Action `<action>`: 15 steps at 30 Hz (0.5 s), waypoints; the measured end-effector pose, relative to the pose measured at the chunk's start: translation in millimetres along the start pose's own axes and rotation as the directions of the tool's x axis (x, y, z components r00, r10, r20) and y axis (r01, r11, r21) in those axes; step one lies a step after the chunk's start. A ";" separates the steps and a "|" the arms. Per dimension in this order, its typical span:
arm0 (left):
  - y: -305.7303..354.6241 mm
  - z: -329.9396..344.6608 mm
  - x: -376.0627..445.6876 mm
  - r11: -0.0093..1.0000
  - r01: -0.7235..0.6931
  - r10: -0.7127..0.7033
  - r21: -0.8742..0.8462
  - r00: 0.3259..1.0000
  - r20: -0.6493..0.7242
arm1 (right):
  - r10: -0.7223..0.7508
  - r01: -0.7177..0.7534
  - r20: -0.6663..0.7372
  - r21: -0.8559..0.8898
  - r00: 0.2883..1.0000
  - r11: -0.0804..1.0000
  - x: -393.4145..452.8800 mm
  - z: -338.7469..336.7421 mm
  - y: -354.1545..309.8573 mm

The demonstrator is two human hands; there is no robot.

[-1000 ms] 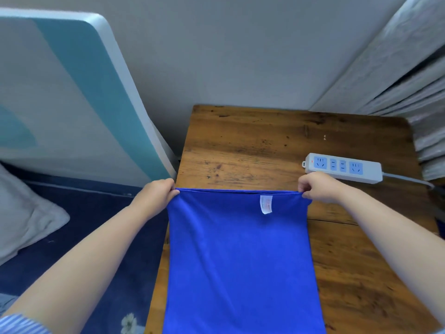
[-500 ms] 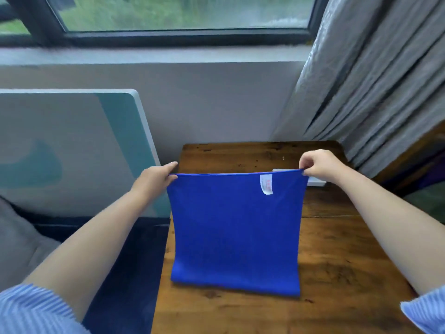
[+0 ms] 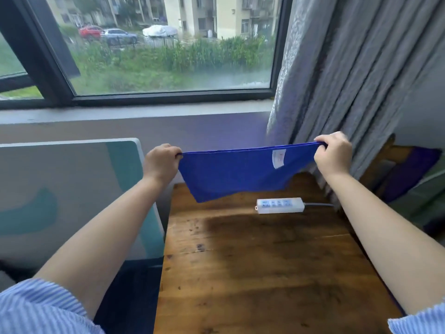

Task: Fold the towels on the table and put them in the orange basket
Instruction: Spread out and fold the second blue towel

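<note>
The blue towel [image 3: 237, 173] hangs in the air above the far end of the wooden table [image 3: 265, 273], clear of the tabletop, stretched between 2 raised hands; the left hand [image 3: 161, 161] pinches the towel's left top corner with fingers curled round the cloth, and the right hand [image 3: 333, 153] pinches the right top corner in the same way, fingers folded over the hem; the top edge runs nearly straight between them, while the lower edge sags to a point nearer the left hand; a white label [image 3: 278, 158] sits on the towel near the right hand; under the towel, on the table's far right part, lies a white power strip [image 3: 279, 205] with its cable running off the table's right edge; behind the table stand a window [image 3: 168, 44] and, to its right, a grey curtain [image 3: 349, 80]; left of the table leans a white and teal board [image 3: 72, 189]; both forearms show striped blue sleeves [image 3: 36, 309] at the near edge.
</note>
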State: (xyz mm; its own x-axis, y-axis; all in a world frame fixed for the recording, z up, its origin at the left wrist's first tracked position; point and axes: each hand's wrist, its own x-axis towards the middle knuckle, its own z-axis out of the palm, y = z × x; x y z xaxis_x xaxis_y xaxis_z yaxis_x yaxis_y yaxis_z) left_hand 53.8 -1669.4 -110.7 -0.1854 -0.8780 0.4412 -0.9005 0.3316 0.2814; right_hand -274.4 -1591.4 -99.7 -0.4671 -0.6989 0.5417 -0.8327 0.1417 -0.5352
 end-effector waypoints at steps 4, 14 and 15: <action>-2.0 -8.7 8.8 0.979 0.014 -0.004 -0.203 0.999 0.052 | -0.029 0.030 -0.024 0.006 0.999 1.000 -0.5 -11.6 2.1; -12.1 -12.7 3.9 0.968 0.114 -0.106 -0.224 0.993 0.049 | -0.009 0.011 0.063 -0.033 0.998 0.999 -9.6 -3.7 -1.2; -13.9 -10.5 0.5 0.967 0.133 -0.122 -0.216 0.990 0.066 | -0.004 0.007 0.080 -0.036 0.997 0.999 -11.2 -1.6 -0.2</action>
State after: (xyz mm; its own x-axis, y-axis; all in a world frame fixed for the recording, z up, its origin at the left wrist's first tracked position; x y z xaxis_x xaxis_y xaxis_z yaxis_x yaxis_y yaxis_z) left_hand 70.4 -1670.9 -105.4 -0.0999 -0.9328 0.3463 -0.8107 0.2781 0.5152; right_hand -269.5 -1582.5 -104.7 -0.4383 -0.7532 0.4905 -0.8462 0.1616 -0.5078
